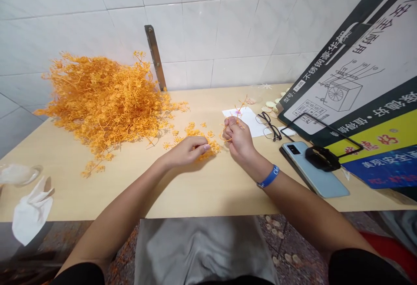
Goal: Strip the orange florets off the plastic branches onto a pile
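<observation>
My right hand (239,137) is closed around a thin orange dried-flower stem (241,103); its bare branching end sticks up above the fist, and a loop of stem shows at the left. Lower and to the left, my left hand (188,150) rests over a small pile of orange flower heads (213,147). Its fingers are curled under with the thumb against them, and whatever they hold is hidden. A large heap of orange dried flowers (107,98) lies at the left against the wall.
Behind my right hand lie a white paper (254,122) and eyeglasses (272,126). A light blue phone (321,176), a black strapped device (322,158) and a large printed box (352,98) occupy the right. Crumpled white tissue (32,211) hangs over the table's front left edge.
</observation>
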Tool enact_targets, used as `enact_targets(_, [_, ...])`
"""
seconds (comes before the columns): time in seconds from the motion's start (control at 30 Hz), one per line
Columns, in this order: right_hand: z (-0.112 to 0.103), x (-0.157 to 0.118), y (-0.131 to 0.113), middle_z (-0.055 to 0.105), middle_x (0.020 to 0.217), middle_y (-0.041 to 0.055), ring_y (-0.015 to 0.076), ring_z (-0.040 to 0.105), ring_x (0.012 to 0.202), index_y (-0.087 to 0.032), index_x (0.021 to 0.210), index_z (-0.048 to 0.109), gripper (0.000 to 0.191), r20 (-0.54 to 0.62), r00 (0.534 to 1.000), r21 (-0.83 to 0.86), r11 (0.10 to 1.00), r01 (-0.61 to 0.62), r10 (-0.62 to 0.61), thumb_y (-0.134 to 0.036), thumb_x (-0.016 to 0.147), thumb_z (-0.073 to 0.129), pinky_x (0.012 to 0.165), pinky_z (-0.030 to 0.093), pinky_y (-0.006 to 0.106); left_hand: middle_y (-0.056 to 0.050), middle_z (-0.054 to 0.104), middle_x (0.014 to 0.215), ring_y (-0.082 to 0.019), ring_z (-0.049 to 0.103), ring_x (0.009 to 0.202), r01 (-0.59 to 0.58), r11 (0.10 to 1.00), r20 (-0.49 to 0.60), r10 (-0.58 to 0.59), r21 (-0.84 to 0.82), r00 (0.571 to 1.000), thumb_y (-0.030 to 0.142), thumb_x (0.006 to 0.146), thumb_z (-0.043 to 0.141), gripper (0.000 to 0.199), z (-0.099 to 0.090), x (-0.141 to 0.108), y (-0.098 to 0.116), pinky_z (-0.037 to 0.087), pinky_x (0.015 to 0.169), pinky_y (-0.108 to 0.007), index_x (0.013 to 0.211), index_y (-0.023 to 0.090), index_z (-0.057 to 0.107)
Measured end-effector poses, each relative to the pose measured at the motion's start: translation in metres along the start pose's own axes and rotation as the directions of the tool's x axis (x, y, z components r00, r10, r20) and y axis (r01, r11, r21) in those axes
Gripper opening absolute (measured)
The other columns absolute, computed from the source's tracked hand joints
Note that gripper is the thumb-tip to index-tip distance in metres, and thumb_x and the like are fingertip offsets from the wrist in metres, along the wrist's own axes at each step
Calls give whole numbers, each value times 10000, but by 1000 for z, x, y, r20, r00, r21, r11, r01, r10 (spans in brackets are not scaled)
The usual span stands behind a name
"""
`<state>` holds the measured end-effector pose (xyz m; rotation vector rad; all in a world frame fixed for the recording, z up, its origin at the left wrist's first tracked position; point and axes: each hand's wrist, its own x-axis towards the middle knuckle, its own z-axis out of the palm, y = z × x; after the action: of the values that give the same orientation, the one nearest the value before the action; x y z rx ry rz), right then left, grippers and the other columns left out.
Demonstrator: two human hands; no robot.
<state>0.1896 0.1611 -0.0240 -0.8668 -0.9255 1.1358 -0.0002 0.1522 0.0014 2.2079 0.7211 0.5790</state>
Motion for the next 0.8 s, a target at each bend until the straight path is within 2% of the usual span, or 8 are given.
enact_targets(0.1, [-18,15,-13,274,502,-93,55,211,402,-214,688,453,380,-116,991,-10,997,71,-72,-501,838,652,385,195,192,21,379,620,-120,366,597,14,999,122,-8,-48,992,403,956,370,384,-4,-5,-3,304,601,-256,636,192,357])
enact_targets(0.23, [-40,34,-28,290,488,-98,50,225,386,-218,692,424,394,-258,926,-58,961,270,-275,-511,855,631,382,207,187,19,364,604,-109,339,573,77,996,229,-65,-42,971,404,933,421,401,-7,-11,-8,279,563,-254,602,184,365])
enact_targets(0.4, [-19,19,-16,421,481,-68,63,349,429,-189,784,594,349,8,973,-61,971,232,-232,-525,804,686,427,262,201,48,248,532,-75,242,510,233,972,-67,-232,-1,970,469,836,567,503,-11,-7,-18,195,507,-249,529,183,289])
enact_targets(0.47, [-11,11,-11,490,529,-43,79,420,473,-188,840,638,332,91,975,-69,976,207,-201,-514,802,690,450,311,211,51,227,518,-69,227,499,248,968,-127,-241,39,962,476,830,568,533,-14,-7,-22,192,507,-253,507,182,263])
enact_targets(0.53, [-8,8,-9,525,572,-30,93,460,508,-196,872,656,313,126,978,-41,984,173,-166,-498,800,691,463,342,220,40,318,508,-78,301,504,243,967,-155,-228,82,961,456,868,515,483,-16,-7,-26,249,526,-252,505,170,374])
enact_targets(0.67, [-10,4,-9,579,685,-3,120,506,579,-217,974,665,320,205,975,46,996,82,-90,-497,819,655,485,403,241,-27,636,791,-128,541,692,199,978,-318,-171,56,932,388,908,476,281,-13,-7,-25,413,655,-251,888,172,654])
enact_targets(0.73, [-7,-2,-7,600,721,9,137,539,624,-225,1020,659,330,279,958,37,997,64,-71,-505,852,613,510,444,255,-75,670,1038,-154,614,843,160,986,-358,-169,-56,918,411,906,505,322,-9,-5,-21,471,736,-262,1110,192,624])
enact_targets(0.8, [-3,-11,-4,626,749,20,155,587,680,-227,1049,656,342,362,929,-19,996,88,-76,-515,876,587,567,502,277,-109,653,1159,-183,641,949,106,976,-309,-162,-190,937,451,884,553,420,-4,-3,-14,506,793,-278,1215,194,578])
